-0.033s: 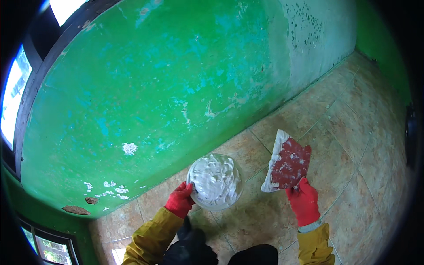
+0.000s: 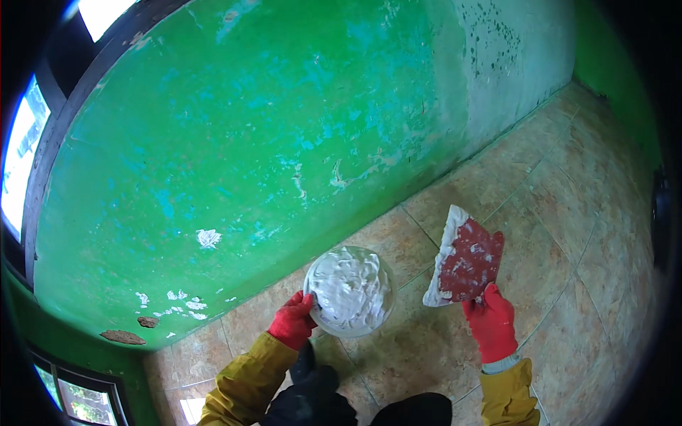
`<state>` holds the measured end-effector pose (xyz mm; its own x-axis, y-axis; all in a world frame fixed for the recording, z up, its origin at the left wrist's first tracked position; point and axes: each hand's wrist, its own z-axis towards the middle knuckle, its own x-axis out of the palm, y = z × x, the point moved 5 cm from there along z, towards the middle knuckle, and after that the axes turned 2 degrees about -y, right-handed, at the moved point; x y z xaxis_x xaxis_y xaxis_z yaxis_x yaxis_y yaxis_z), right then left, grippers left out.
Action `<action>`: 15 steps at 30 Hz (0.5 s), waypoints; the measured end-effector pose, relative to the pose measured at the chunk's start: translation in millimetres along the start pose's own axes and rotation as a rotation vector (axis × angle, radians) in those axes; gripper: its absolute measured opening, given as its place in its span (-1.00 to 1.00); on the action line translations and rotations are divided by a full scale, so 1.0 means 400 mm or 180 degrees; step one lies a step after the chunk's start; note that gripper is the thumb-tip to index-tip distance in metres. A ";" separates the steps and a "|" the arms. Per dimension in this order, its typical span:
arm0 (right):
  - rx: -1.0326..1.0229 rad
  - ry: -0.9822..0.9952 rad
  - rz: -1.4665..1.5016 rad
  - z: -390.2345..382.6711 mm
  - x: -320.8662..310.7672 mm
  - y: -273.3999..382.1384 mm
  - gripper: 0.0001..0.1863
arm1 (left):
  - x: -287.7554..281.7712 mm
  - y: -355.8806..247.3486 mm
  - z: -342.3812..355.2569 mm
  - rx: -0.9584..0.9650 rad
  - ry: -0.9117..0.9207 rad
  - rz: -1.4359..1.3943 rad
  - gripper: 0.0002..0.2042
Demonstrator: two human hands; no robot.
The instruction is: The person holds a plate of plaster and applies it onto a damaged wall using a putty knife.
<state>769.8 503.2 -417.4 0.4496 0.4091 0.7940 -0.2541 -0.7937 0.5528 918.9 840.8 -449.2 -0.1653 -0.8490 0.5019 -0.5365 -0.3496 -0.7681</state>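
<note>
Two gloved hands before a patchy green wall [image 2: 270,142], over the tiled floor [image 2: 568,213].
Left hand [image 2: 293,321] grips the putty-filled bowl [image 2: 349,291] by its near-left rim; right hand [image 2: 491,321] is clamped on a red trowel [image 2: 465,259], white-edged. One-sided hold may tip the bowl, spilling putty.

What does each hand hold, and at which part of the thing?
The left hand grips the round bowl of white paste at its lower left rim. The right hand holds the red flat scraper with a white-coated edge at its bottom corner.
</note>
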 end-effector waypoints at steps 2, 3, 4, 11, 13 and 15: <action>-0.0109 0.0002 -0.0027 0.018 0.014 0.022 -0.73 | 0.017 0.007 0.016 -0.0053 -0.0045 -0.0002 -0.76; -0.0159 -0.0041 -0.0147 0.021 0.023 0.028 -0.73 | 0.012 0.014 0.023 -0.0128 -0.0037 0.0034 -0.76; -0.0221 -0.0090 -0.0269 0.026 0.033 0.034 -0.74 | 0.012 0.018 0.032 -0.0208 -0.0016 0.0070 -0.76; -0.0368 -0.0347 -0.1047 0.068 0.049 0.027 -0.78 | -0.060 0.005 0.097 -0.0156 0.0021 0.0299 -0.80; -0.0377 -0.0626 -0.1157 0.080 0.060 0.007 -0.76 | -0.089 -0.013 0.115 -0.0139 -0.0030 0.0472 -0.76; -0.0505 -0.0761 -0.1046 0.083 0.095 -0.004 -0.74 | -0.130 -0.011 0.145 -0.0200 0.0111 0.0391 -0.74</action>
<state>815.6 505.0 -396.5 0.7094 0.4979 0.4989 -0.1843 -0.5521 0.8131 977.9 863.5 -495.0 -0.2610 -0.8691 0.4202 -0.5612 -0.2175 -0.7986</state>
